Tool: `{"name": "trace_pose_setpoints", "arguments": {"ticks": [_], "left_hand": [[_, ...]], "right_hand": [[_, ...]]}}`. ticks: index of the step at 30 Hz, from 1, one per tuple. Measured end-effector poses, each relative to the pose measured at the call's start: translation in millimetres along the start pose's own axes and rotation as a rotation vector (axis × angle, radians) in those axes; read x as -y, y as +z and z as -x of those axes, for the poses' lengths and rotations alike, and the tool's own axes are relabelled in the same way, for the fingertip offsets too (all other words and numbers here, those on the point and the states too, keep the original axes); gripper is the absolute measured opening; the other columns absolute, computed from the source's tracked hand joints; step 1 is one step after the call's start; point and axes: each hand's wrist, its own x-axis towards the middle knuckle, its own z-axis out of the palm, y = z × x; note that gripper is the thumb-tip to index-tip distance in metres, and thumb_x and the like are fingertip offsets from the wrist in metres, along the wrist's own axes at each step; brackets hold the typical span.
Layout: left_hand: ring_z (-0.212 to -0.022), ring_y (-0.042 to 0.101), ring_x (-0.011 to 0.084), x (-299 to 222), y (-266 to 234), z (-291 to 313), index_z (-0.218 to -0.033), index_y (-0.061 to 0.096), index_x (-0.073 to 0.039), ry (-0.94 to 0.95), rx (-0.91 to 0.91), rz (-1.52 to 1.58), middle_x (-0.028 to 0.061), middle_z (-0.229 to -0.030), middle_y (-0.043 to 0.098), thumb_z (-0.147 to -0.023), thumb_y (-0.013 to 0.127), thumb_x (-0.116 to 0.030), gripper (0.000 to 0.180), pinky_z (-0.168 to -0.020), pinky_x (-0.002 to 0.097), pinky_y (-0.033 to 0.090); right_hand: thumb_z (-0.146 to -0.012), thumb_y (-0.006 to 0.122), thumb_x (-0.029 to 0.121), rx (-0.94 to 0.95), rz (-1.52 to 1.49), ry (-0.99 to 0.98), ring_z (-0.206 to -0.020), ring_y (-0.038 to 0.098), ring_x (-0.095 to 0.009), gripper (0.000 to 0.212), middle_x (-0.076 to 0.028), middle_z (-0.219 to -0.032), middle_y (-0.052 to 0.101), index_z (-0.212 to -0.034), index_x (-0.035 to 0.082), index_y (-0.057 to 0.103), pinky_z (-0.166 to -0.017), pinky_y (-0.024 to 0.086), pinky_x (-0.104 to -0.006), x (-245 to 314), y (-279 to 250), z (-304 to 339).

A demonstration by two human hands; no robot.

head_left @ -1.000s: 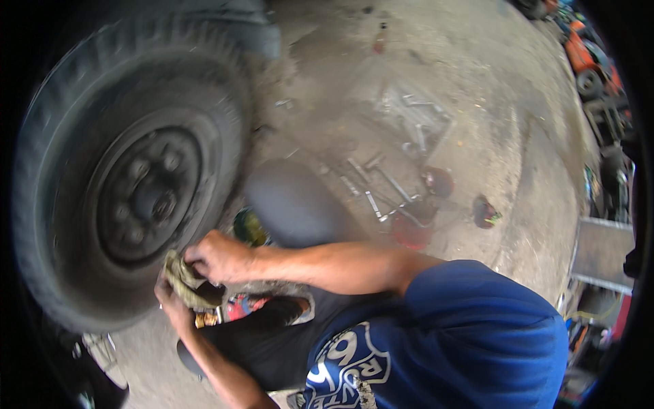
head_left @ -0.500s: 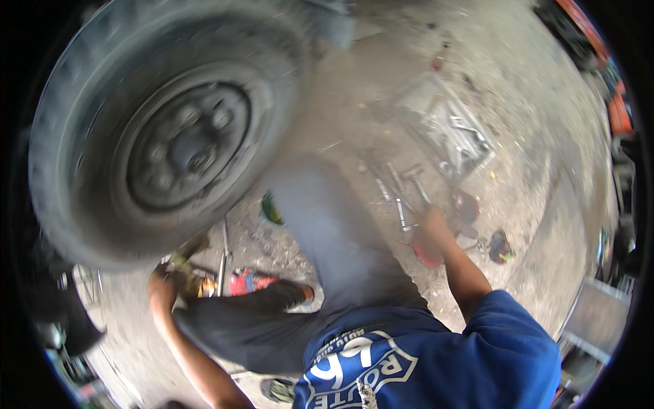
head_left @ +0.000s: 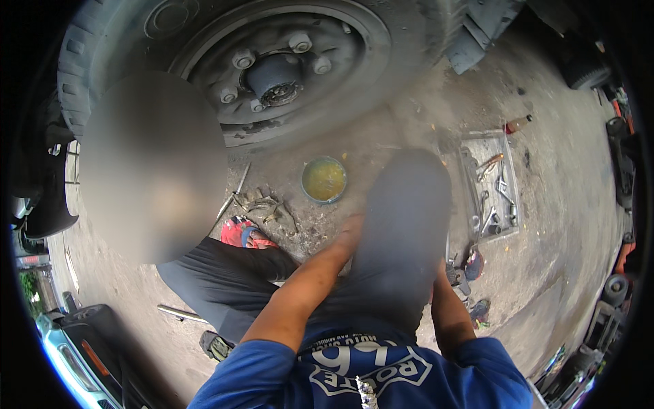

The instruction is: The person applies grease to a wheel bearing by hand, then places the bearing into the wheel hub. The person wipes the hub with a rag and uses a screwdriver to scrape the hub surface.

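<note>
My left hand (head_left: 351, 232) reaches in beside my raised knee, its fingers hidden behind the trouser leg. My right hand (head_left: 442, 274) is low on the other side of the same leg, also with its fingers out of sight. Whatever either hand holds does not show. Beyond my left hand a round bowl (head_left: 327, 202) of yellowish stuff sits on the ground. A large wheel (head_left: 279, 65) with nuts around a dark hub stands in front of me. A crumpled dirty cloth (head_left: 269, 206) lies left of the bowl.
A metal tray (head_left: 512, 204) of wrenches lies at the right, with a reddish bottle (head_left: 519, 124) by its far corner. A long bar (head_left: 233, 196) rests on the ground at the left. A blurred patch hides much of the left side.
My left hand has left the spot under the tyre and come in beside my knee. My right hand has drawn back toward my leg. The view has turned leftward.
</note>
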Motion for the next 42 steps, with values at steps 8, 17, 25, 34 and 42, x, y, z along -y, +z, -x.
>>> {"name": "trace_pose_setpoints", "arguments": {"ticks": [8,17,25,34,42], "left_hand": [[-0.156,0.024,0.0321,33.7,-35.9,-74.3,-0.156,0.044,-0.014,-0.326,0.457,-1.014,0.0079,-0.166,0.035,-0.081,0.076,-0.01,0.081,-0.121,0.0669,0.012],[-0.155,0.024,0.0325,130.1,-88.0,28.2,-0.157,0.042,-0.017,-0.549,0.669,-1.085,0.0058,-0.171,0.023,-0.079,0.082,0.003,0.09,-0.11,0.0792,0.028],[-0.153,0.026,0.0346,225.7,-99.0,137.9,-0.151,0.053,-0.013,-0.692,0.524,-0.79,0.0099,-0.162,0.039,-0.103,0.043,-0.029,0.051,-0.121,0.07,0.01],[-0.129,0.058,0.0371,126.4,-253.0,105.8,-0.13,0.067,-0.01,-0.727,0.008,-0.182,0.0208,-0.143,0.057,-0.097,0.051,-0.025,0.04,-0.116,0.0571,0.037],[-0.097,0.074,0.0229,5.5,-449.6,197.5,-0.117,0.071,-0.005,0.048,-1.256,-0.164,0.0143,-0.109,0.076,-0.09,0.073,-0.005,0.027,-0.085,0.0362,0.06]], "right_hand": [[-0.094,0.058,0.057,-0.024,-0.086,0.18,-0.13,0.057,-0.043,0.062,-0.014,-0.136,0.066,-0.145,0.021,0.053,-0.115,0.023,-0.0713,31.0,-22.5,46.9],[-0.093,0.066,0.018,0.056,-0.198,-0.251,-0.125,0.062,-0.034,0.048,-0.028,-0.131,0.064,-0.133,-0.009,0.059,-0.108,0.044,-0.0391,-36.4,-6.3,68.8],[-0.091,0.07,0.025,-0.118,-0.225,-0.276,-0.105,0.068,-0.044,0.041,-0.025,-0.113,0.072,-0.127,0.006,0.068,-0.093,0.052,-0.0475,-7.1,-35.6,193.6],[-0.088,0.068,0.02,-0.001,-0.29,-0.442,-0.1,0.068,-0.048,0.034,-0.033,-0.103,0.069,-0.115,0.0,0.067,-0.085,0.054,-0.0508,75.0,-23.8,150.7],[-0.095,0.066,0.027,0.272,0.041,-0.552,-0.09,0.068,-0.034,0.032,-0.022,-0.093,0.071,-0.113,0.0,0.065,-0.082,0.052,-0.0425,200.3,-116.1,215.3]]}}
